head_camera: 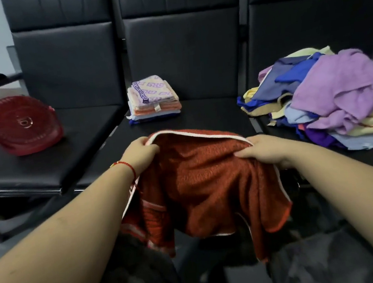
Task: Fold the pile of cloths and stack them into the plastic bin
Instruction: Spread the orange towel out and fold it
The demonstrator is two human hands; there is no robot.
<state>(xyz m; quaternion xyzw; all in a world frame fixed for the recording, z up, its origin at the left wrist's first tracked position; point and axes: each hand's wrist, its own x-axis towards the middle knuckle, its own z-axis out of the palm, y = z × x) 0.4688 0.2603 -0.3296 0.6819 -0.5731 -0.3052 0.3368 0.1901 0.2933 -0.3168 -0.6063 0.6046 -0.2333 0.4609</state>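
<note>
**Rust towel held at its top hem, slack in the middle**

The rust-orange terry towel with the white piped hem [208, 185] hangs in the air in front of the middle black padded seat [201, 114], its lower half drooping below the seat's front edge. The left hand [140, 153] pinches the hem near one corner; the right hand [266, 150] grips the other end, fingers curled over the piping.

Likely trouble: the hem sags between the hands, so a fold made now would probably come out crooked, and the dangling lower corners could catch on the seat edge (or bunch underneath).

Outward, there is bare seat in front of the stack of folded patterned cloths [154, 98]. The loose heap of purple, blue and yellow cloths [327, 98] crowds the right; the red round plastic bin [23, 125] sits upturned well apart on the left.
</note>
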